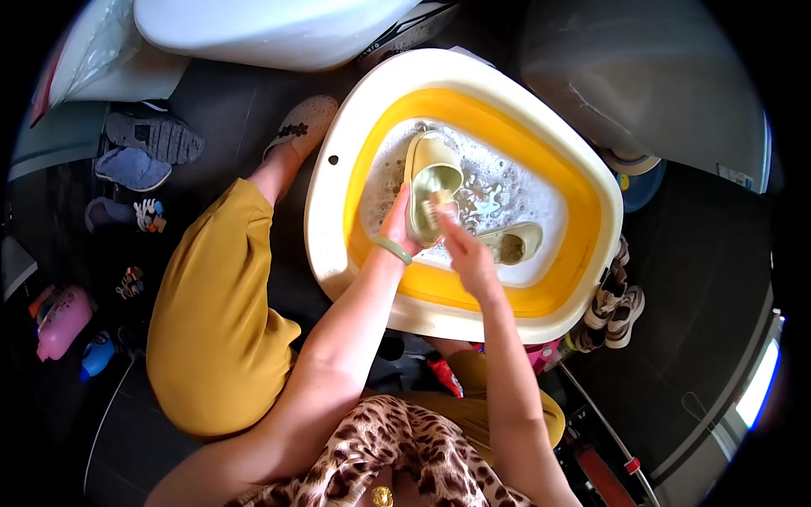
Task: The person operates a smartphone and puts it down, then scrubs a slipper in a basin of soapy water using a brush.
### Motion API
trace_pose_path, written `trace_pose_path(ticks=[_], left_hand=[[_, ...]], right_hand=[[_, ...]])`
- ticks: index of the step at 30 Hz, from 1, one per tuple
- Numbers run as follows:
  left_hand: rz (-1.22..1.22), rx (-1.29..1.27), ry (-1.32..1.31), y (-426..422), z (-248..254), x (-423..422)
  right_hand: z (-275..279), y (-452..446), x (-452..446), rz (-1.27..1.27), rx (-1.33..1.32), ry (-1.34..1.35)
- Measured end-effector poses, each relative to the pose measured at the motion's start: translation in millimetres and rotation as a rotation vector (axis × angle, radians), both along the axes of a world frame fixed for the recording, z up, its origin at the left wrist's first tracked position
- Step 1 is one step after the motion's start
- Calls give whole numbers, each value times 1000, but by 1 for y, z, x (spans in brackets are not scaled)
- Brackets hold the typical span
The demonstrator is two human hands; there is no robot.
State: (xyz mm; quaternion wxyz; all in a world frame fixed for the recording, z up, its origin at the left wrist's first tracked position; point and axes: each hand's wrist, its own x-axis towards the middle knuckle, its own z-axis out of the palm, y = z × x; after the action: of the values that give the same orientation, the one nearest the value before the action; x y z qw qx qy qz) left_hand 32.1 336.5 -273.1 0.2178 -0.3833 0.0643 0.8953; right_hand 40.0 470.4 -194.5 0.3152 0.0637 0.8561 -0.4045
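Observation:
A pale green clog is held over soapy water in a white and yellow tub. My left hand, with a green bangle at the wrist, grips the clog's left side near the heel. In my right hand is a small light-coloured brush, blurred, its head inside the clog's opening. A second green clog lies in the suds to the right, partly behind my right hand.
Grey shoes and a pink bottle are on the dark floor at left. Sneakers stand right of the tub. A white rounded fixture is beyond it. A metal pole lies at lower right.

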Motion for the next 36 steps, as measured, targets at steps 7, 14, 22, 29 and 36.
trace_pose_path(ticks=[7,14,22,29,36], left_hand=[[-20,20,16,-5,-2,0],[-4,196,122,-5,-11,2],[64,226,142,-7,-19,2],[38,148,51,-10,-6,3],[148,205,123,-4,-29,0]], right_hand=[[-22,31,-8,134,353,-63],[-52,62,24,-363,129,-50],[-109,44,20,-277,57,-132],[15,12,16,-624,-341,-169],[14,-66,-8,-492,-286,-204]])
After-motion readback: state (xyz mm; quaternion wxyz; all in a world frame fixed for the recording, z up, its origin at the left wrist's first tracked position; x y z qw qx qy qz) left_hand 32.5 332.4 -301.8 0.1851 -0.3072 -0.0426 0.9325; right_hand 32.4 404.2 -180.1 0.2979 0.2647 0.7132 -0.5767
